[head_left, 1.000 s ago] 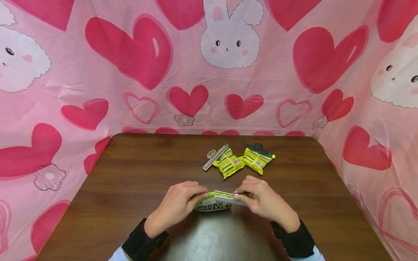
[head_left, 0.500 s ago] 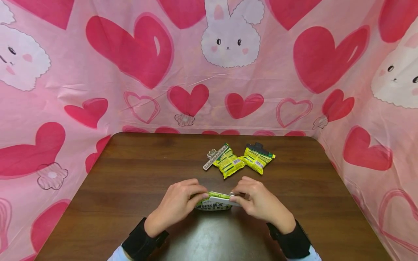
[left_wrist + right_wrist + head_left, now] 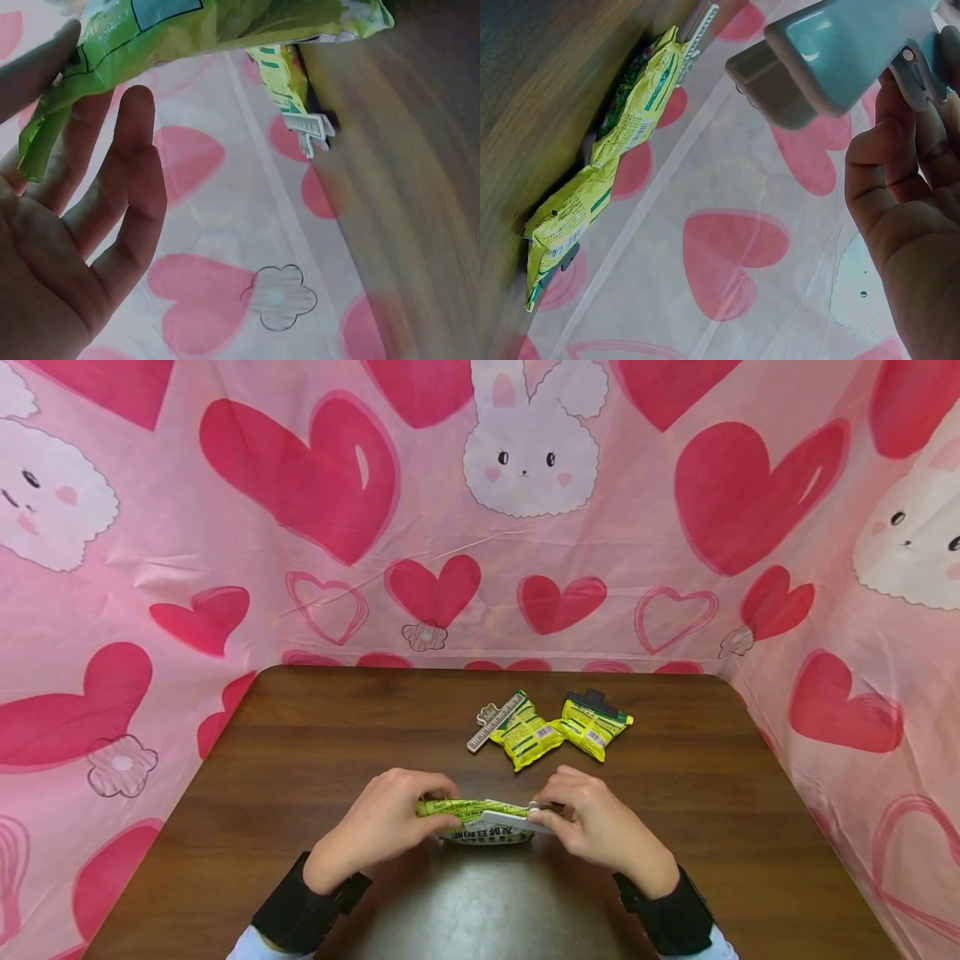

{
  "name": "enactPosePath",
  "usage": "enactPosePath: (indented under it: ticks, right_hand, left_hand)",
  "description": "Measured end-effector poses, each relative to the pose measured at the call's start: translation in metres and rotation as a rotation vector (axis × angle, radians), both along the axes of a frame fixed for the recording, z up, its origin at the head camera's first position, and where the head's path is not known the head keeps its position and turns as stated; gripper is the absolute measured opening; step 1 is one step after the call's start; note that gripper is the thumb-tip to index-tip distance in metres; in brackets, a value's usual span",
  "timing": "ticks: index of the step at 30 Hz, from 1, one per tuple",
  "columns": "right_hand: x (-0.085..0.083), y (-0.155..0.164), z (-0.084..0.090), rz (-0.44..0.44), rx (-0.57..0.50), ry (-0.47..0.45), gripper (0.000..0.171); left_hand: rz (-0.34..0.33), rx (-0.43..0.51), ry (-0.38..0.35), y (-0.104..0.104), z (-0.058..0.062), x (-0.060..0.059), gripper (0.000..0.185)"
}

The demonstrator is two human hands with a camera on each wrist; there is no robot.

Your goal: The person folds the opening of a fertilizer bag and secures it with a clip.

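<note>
**Both hands on one snack packet and its clip, low centre of the frame**

Your left hand (image 3: 382,828) sits just left of centre in the lower half of the head view, fingers curled over the top edge of a yellow-green snack packet (image 3: 468,814), pinching its left end. In the left wrist view the same packet (image 3: 187,30) runs along the top of the frame, with your fingers (image 3: 135,150) spread loosely beneath it and the thumb side touching its folded corner at the upper left.

Your right hand (image 3: 592,827) is just right of centre, fingers closed around the end of a pale sealing clip (image 3: 510,817) that lies along the packet's top edge. The right wrist view shows the clip (image 3: 840,52) in the upper right, its hinge end pinched by your fingertips (image 3: 900,142); whether its two bars are closed over the packet cannot be told from here.

The packet rests on the dark wooden table (image 3: 300,760) between your two hands, touching both.

Further back, right of centre, two more packets lie side by side: one with a grey ridged clip (image 3: 495,721) on its left end (image 3: 527,735), and one with a black clip (image 3: 592,700) on its top (image 3: 592,727). A pink cloth with hearts and rabbits (image 3: 300,485) fills the upper frame and both sides.
</note>
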State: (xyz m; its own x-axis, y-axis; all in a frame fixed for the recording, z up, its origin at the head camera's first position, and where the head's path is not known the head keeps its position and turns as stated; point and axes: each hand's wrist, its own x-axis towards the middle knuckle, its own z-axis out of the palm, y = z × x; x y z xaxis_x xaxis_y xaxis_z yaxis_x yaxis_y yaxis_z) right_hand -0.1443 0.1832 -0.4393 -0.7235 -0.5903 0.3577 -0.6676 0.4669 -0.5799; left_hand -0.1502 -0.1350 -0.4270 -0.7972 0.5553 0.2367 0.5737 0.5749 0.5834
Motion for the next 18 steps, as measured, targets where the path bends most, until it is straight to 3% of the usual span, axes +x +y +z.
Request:
enactPosePath:
  ticks: [7,18]
  right_hand:
    - [0.0001,0.0003,-0.0027,0.006,-0.032,0.018,0.011]
    - [-0.0018,-0.0087,-0.0056,0.041,-0.095,0.064,0.013]
  left_hand:
    - [-0.022,0.048,-0.015,0.0015,-0.0024,-0.001,0.01]
    - [-0.039,0.035,0.052,0.0038,-0.0052,-0.0016,0.005]
